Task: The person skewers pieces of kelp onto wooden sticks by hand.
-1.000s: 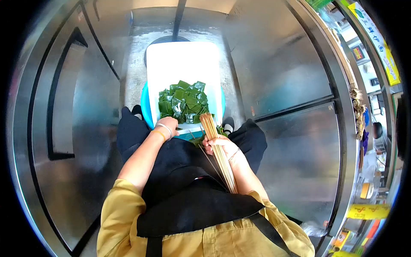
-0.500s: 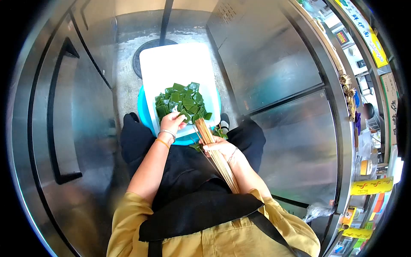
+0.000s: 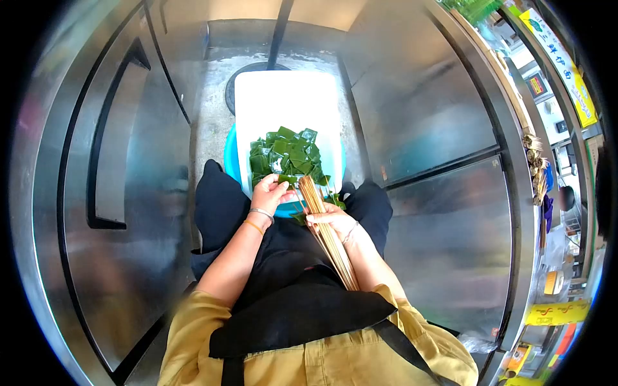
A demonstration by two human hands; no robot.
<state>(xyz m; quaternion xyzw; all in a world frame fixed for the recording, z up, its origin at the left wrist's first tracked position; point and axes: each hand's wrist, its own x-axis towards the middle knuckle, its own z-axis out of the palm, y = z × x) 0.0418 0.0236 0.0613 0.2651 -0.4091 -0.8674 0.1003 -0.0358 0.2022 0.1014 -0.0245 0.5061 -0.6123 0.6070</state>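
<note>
My left hand (image 3: 269,194) pinches a dark green kelp piece (image 3: 287,179) between thumb and fingers, at the near edge of the kelp pile. A thick bundle of bamboo skewers (image 3: 333,249) lies in my right hand (image 3: 330,220), its upper ends pointing towards the pile. One thin skewer stands a little apart on the bundle's left side. More kelp pieces (image 3: 336,201) show beside my right hand; how they are held there is partly hidden. The pile of glossy kelp squares (image 3: 290,152) rests in the near half of a white plastic tray (image 3: 286,96).
Under the tray sits a turquoise basin (image 3: 232,157), between my knees. Stainless steel cabinet doors stand close on the left (image 3: 138,154) and right (image 3: 444,238). A dark round cover (image 3: 237,87) lies on the floor behind the tray. Shelves with packages (image 3: 559,312) line the far right.
My left hand has drawn the kelp piece off the pile, nearer to the skewer tips. The right hand keeps its hold on the bundle. The whole view has shifted slightly.
</note>
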